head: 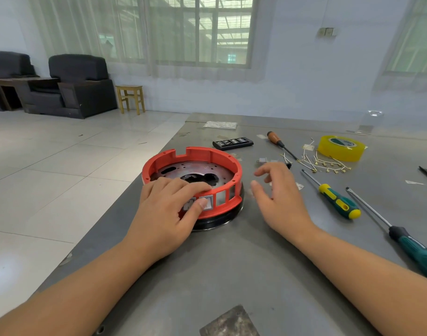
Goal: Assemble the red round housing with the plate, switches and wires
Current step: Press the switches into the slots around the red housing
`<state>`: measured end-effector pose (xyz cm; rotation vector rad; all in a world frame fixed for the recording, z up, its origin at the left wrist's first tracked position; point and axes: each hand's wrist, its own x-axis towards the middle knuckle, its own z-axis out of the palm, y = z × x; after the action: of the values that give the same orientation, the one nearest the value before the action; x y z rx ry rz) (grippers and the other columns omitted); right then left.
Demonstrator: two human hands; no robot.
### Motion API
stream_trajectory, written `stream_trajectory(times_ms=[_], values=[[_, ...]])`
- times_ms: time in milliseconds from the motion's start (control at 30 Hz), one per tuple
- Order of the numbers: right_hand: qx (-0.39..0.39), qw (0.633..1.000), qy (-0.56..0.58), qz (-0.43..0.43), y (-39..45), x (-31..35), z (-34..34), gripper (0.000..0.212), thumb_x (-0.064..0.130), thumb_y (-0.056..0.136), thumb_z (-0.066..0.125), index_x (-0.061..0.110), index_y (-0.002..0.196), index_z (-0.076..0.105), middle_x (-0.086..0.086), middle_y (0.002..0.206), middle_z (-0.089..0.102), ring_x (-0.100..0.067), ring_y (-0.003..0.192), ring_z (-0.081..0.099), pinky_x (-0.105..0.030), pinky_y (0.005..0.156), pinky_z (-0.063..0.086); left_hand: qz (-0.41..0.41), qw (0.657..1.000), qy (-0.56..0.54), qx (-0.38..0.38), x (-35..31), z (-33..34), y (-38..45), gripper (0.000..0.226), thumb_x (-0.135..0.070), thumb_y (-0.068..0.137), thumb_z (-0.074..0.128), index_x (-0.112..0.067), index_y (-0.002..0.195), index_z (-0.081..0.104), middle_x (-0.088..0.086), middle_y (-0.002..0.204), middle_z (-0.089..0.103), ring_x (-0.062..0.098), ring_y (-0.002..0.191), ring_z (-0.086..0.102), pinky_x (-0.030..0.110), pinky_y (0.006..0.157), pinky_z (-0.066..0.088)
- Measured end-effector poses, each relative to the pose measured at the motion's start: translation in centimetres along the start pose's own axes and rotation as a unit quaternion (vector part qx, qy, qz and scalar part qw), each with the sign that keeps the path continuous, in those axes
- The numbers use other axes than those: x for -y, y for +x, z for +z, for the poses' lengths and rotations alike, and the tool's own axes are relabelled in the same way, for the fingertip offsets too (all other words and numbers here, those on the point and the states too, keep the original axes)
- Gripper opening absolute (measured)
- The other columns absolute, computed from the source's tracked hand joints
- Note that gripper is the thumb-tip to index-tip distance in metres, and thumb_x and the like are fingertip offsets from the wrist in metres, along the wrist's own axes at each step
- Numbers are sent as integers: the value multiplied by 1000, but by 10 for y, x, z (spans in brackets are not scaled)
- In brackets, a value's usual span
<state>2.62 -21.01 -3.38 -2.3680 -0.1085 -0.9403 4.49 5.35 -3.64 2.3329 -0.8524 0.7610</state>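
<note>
Two bare hands are working over the grey table [232,263]. The left hand [167,214] is gripping the near wall of the red round housing [195,166], fingers curling over the rim and the thumb pressing a grey switch [209,202] sitting in one of the wall's windows. The right hand [278,195] is hovering just right of the housing, fingers loosely spread and grasping nothing. The housing is sitting near the table's left edge with the metal plate [198,172] lying inside it. Loose wires [324,163] are lying beyond the right hand, near the yellow tape roll [341,147]. Two green-handled screwdrivers [338,201] are lying at the right, and bare tabletop is showing between the forearms
</note>
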Motion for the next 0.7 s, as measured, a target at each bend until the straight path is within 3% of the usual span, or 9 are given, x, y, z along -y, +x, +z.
stream_trajectory(times_ms=[100, 233, 367, 467, 700], values=[[24, 986, -162, 27, 20, -30, 4, 17, 22, 95, 61, 18, 111, 62, -2, 119, 57, -25, 113, 50, -41, 98, 44, -5, 1000, -15, -18, -1, 2, 1, 40, -53, 101, 42, -41, 126, 70, -22, 115, 66, 8, 118, 47, 27, 104, 21], [49, 950, -306, 19, 62, -56, 22, 25, 24, 93, 57, 19, 116, 64, -3, 123, 62, -28, 117, 51, -41, 96, 41, 3, 1000, -12, -22, 1, 5, 1, 37, -52, 101, 44, -41, 124, 71, -22, 114, 66, 8, 118, 48, 26, 104, 20], [78, 932, -348, 68, 100, -73, 36, 40, 26, 93, 51, 19, 132, 61, -4, 138, 61, -27, 136, 44, -41, 106, 34, 9, 999, -12, -29, 2, 5, 0, 36, -50, 101, 46, -40, 125, 70, -22, 112, 66, 8, 116, 48, 19, 106, 16], [101, 927, -349, 92, 111, -84, 42, 43, 29, 93, 49, 19, 133, 63, -5, 136, 65, -26, 142, 41, -41, 111, 30, 10, 999, -9, -32, 1, 5, 0, 36, -50, 100, 47, -39, 125, 71, -21, 110, 66, 9, 114, 49, 21, 104, 19], [102, 936, -335, 27, 108, -81, 43, 36, 27, 93, 52, 18, 125, 68, -7, 124, 69, -29, 126, 52, -40, 107, 34, 3, 1000, -4, -16, -1, 4, 2, 38, -51, 99, 48, -38, 126, 71, -20, 110, 67, 8, 113, 49, 27, 100, 22]])
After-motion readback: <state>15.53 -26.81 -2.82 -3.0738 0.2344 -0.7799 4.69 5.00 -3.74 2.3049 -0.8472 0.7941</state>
